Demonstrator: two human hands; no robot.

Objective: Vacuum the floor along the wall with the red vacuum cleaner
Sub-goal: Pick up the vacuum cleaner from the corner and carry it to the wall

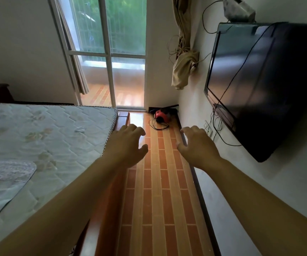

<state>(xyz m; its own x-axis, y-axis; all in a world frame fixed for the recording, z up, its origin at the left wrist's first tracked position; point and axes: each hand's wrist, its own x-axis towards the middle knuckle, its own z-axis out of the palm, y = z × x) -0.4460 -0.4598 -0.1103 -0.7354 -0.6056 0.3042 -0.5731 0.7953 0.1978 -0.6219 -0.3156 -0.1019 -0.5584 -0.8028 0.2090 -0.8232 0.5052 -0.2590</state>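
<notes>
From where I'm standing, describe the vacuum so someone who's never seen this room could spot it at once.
Look to the glass balcony door at the far end of the tiled floor. In the floor corner just right of it sits the vacuum cleaner. It is the only red thing there, with a black cord looped in front.

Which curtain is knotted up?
The beige fabric curtain by the black wall-mounted TV; the grey curtain left of the glass door hangs straight.
</notes>
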